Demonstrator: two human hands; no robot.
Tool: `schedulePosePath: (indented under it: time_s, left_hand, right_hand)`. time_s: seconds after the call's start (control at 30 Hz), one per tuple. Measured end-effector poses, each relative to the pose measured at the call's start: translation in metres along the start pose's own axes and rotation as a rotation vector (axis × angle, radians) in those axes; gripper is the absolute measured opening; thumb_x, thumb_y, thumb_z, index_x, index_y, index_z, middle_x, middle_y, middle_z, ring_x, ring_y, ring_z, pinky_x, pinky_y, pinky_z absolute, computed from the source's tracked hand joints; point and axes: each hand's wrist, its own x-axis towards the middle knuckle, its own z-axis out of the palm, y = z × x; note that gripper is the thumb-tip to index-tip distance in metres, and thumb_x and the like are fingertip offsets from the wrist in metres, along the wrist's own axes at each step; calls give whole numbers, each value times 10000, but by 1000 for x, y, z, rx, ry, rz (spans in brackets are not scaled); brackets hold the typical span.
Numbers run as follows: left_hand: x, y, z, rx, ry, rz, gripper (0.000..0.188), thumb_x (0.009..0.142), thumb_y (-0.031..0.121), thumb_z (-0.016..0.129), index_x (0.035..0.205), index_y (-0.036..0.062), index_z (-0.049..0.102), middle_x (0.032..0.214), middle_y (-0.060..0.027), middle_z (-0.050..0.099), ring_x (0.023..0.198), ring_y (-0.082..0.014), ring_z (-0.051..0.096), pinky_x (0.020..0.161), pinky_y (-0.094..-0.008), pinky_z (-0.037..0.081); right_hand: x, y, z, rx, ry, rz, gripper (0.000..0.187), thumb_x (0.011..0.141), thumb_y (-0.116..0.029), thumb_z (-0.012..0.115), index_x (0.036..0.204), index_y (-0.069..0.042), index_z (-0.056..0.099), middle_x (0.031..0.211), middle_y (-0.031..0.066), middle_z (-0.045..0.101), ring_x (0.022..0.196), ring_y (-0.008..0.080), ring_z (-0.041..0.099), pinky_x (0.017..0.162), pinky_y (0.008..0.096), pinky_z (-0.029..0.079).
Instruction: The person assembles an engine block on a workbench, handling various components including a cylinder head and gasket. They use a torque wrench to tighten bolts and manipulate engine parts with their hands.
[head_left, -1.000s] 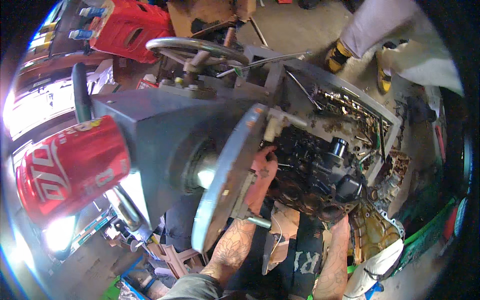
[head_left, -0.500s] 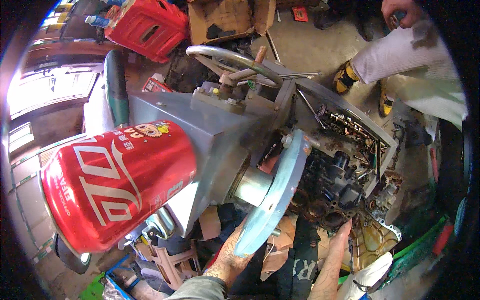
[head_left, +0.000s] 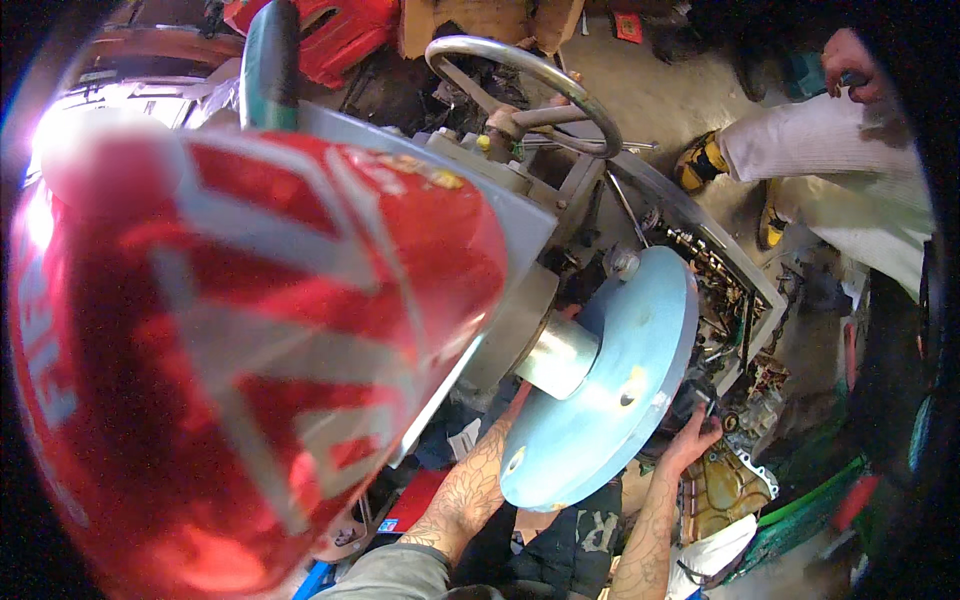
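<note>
Disc (head_left: 600,390), pale blue, sits on a steel hub beside the grey housing (head_left: 520,215), above both forearms. Right hand (head_left: 690,445) curls onto dark parts under its rim; left hand hidden, grip cannot tell. Risk: red can (head_left: 250,350) blocks sight, fingers could pinch. Yellowish tray (head_left: 725,490) looks oily.

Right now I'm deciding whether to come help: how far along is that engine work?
The engine is already opened, its inner parts bare. In hand: the right hand reaches in beneath the round blue flange; the left hand is hidden behind that flange. A removed cover lies loose, so reassembly looks undone.
</note>
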Motion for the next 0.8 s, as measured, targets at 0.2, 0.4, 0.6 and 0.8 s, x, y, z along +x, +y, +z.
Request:
schedulePosePath:
  time_s: [0.2,0.4,0.6,0.8]
  left_hand:
    - [18,5,0,-304,-97,-109,306,883,284,493,1141,129,552,1042,-141,588,893,-281,591,779,-414,490]
    - [42,2,-17,-534,-183,-265,331,901,296,473,1171,112,523,1085,-136,574,925,-272,583,801,-420,485]
    - [59,10,-17,-627,-271,-324,356,919,307,453,1201,94,495,1128,-132,560,958,-262,574,824,-425,480]
    - [57,15,-40,-625,-279,-325,383,937,319,432,1232,76,466,1171,-128,546,990,-253,565,847,-431,475]
  right_hand:
    - [13,-2,2,276,-136,30,487,814,-204,621,1196,55,466,1040,145,574,882,199,509,829,322,411]
    - [-14,-26,6,23,-46,-66,487,798,-234,582,1175,71,535,964,168,618,799,247,544,761,334,425]
    - [-6,-23,1,-18,14,-26,477,810,-269,598,1185,23,561,868,190,630,769,273,554,752,388,419]
    - [1,-13,4,-54,-28,-3,528,805,-361,613,1202,-15,566,939,201,643,859,324,588,799,410,434]
